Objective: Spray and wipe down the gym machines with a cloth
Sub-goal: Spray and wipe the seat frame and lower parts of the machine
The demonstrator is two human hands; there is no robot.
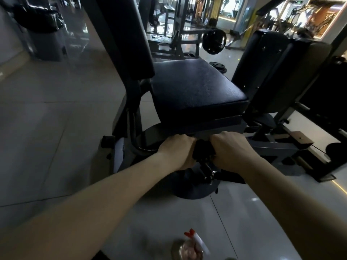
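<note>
A gym machine with a black padded seat and a tall back pad stands in front of me. Just below the seat's front edge, my left hand and my right hand both grip a dark cloth bunched between them, held against the machine's frame. The fingers of both hands curl under and are hidden. A spray bottle with a white and red trigger head stands on the floor near me, blurred.
A round black base and an adjustment knob sit under the seat. A second black pad rises on the right. Weight plates, racks and other machines fill the background. Grey tiled floor spreads to the left.
</note>
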